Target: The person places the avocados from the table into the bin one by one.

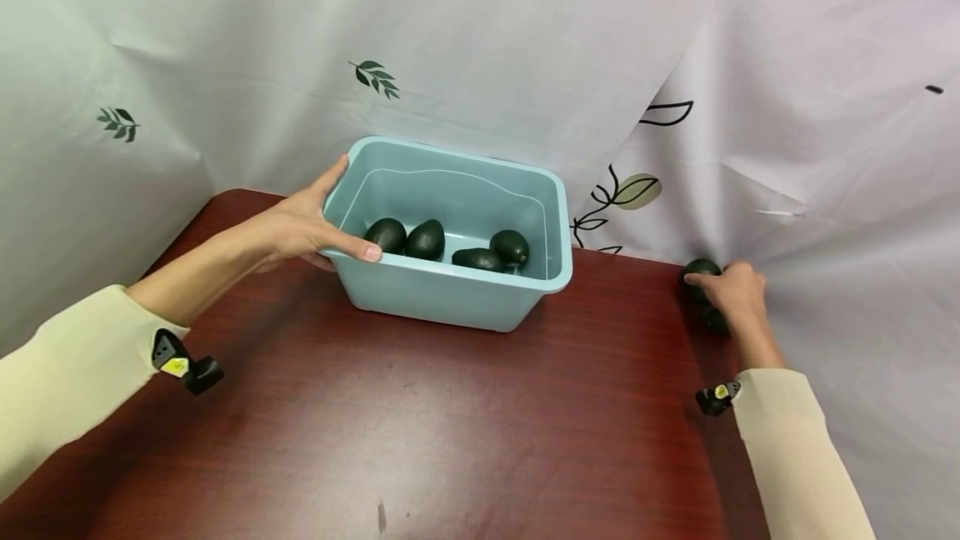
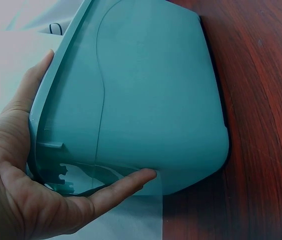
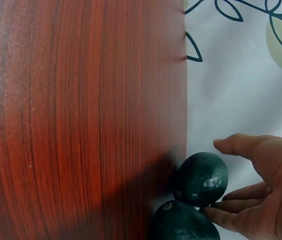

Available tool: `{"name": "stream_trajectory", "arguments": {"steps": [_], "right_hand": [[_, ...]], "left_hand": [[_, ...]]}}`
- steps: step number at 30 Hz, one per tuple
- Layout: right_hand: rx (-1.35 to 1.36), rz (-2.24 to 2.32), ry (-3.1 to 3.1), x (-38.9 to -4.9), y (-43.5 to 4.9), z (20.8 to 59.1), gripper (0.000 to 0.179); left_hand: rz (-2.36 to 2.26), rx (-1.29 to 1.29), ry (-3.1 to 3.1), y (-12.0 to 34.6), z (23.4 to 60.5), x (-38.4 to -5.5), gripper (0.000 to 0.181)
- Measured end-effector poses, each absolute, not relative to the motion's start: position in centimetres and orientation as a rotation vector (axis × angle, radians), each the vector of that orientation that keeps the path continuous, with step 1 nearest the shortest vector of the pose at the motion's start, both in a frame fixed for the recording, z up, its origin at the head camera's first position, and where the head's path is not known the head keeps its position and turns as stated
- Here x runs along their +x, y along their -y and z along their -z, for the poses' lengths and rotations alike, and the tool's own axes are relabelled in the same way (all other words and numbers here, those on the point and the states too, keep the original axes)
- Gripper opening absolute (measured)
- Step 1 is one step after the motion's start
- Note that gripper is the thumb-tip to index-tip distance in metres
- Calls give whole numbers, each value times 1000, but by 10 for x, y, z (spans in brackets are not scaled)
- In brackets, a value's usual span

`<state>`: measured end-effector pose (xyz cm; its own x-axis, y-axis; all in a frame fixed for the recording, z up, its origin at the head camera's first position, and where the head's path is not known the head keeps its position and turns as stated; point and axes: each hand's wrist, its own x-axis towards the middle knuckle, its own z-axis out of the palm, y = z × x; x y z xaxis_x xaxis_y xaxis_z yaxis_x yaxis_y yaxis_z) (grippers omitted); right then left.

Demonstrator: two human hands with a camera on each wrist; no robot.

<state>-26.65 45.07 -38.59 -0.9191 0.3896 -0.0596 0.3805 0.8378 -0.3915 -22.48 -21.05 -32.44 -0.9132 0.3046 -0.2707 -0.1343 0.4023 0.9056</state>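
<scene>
A light blue plastic bin (image 1: 435, 294) stands on the table with several dark green avocados (image 1: 425, 240) inside. My left hand (image 1: 300, 223) holds the bin's left corner, thumb over the front rim and another finger along the side rim. The left wrist view shows a finger lying against the bin's outer wall (image 2: 150, 100). At the table's right edge, my right hand (image 1: 738, 294) is around an avocado (image 3: 200, 177), thumb apart from the fingers on either side of it. Its fingertips reach in beside a second avocado (image 3: 183, 222), which sits against the first.
The dark red wood-grain table (image 1: 450, 407) spreads in front of the bin. A white cloth with leaf prints (image 1: 487, 48) hangs behind the table and along its right side, close to the two avocados there.
</scene>
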Motion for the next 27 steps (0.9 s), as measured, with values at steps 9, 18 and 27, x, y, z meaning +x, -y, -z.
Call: {"name": "stream_trajectory", "arguments": {"steps": [9,18,27], "right_hand": [[-608,-578,3023,-269,-441,389,81],[-624,-555,3035,-267,-437,391,84],[-644,-623,3005,-265,-437,393,77]], "left_hand": [[-1517,145,-2275,212,324,-224,153],[-1506,141,-2285,211,324,-224,153],[-1511,142,-2285,211,325,-224,153]]}}
